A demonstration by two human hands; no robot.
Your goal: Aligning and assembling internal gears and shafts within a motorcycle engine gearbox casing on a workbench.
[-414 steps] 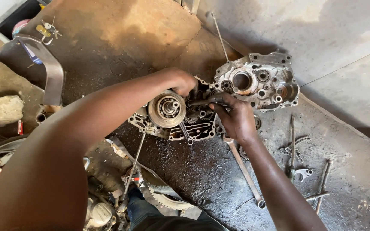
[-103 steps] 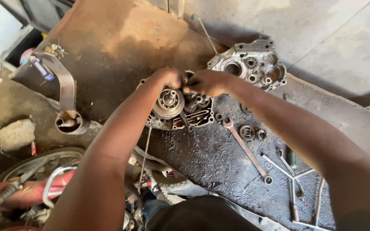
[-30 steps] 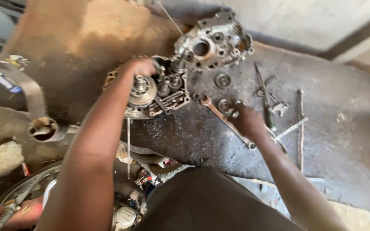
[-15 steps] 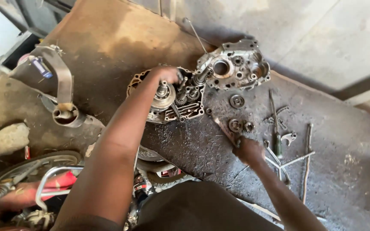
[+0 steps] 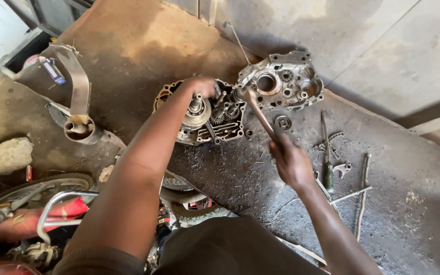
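Oil-stained concrete floor (image 5: 393,214) serves as the work surface. An open engine crankcase half (image 5: 204,119), gears exposed, lies at centre. The left hand (image 5: 202,86) rests on its upper edge, fingers curled; whether it grips anything cannot be told. The right hand (image 5: 291,163) is closed around a long wrench (image 5: 258,114) whose head reaches the case. Just beside it lies the second crankcase half (image 5: 283,81). A screwdriver (image 5: 327,153) and metal rods (image 5: 362,193) lie to the right.
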